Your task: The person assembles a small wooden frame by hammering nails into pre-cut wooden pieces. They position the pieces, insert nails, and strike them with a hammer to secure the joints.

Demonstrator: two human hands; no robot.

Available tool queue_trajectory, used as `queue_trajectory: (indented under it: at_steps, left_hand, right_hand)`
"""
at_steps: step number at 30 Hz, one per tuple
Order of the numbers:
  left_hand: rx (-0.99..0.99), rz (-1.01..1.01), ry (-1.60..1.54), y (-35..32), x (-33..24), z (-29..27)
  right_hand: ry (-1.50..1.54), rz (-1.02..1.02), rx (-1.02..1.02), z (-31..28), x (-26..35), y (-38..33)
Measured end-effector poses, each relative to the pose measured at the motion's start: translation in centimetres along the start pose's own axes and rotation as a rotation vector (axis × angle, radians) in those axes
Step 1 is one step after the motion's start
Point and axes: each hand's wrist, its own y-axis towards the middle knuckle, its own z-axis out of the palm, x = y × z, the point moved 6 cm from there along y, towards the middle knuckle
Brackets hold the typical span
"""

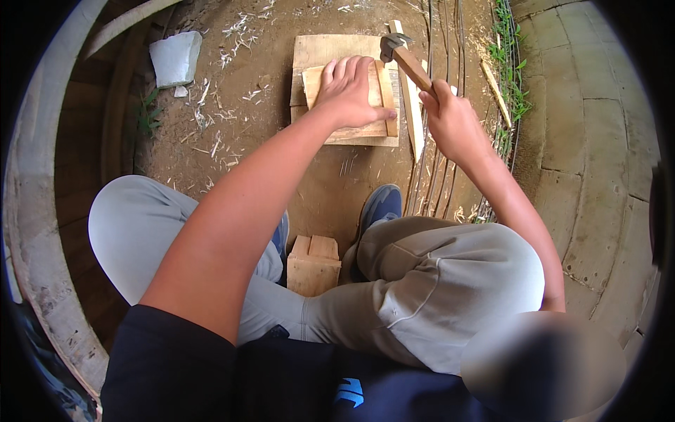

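Observation:
My right hand is closed round the wooden handle of a claw hammer. The hammer's metal head is raised near the upper right corner of the boards. My left hand lies flat with fingers spread on a small wooden board. Its thumb reaches a narrow wooden strip along that board's right edge. Under them is a larger wooden board on the ground. Whether a nail stands in the strip, I cannot tell.
Several thin nails lie on the dirt below the boards. A long wood offcut and metal rods run along the right. A white block sits at upper left. Between my feet stands a wooden block. Wood shavings litter the ground.

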Motion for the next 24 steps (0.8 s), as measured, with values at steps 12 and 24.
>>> queue_trajectory:
  at_steps: [12, 24]
  left_hand:
    - [-0.005, -0.007, 0.023, 0.3, 0.2, -0.1]
    - [-0.106, 0.02, 0.009, 0.2, 0.9, 0.6]
  right_hand:
    - [0.014, -0.046, 0.029, -0.3, 0.6, 0.0]
    - [0.074, -0.036, -0.005, -1.4, 2.3, 0.8]
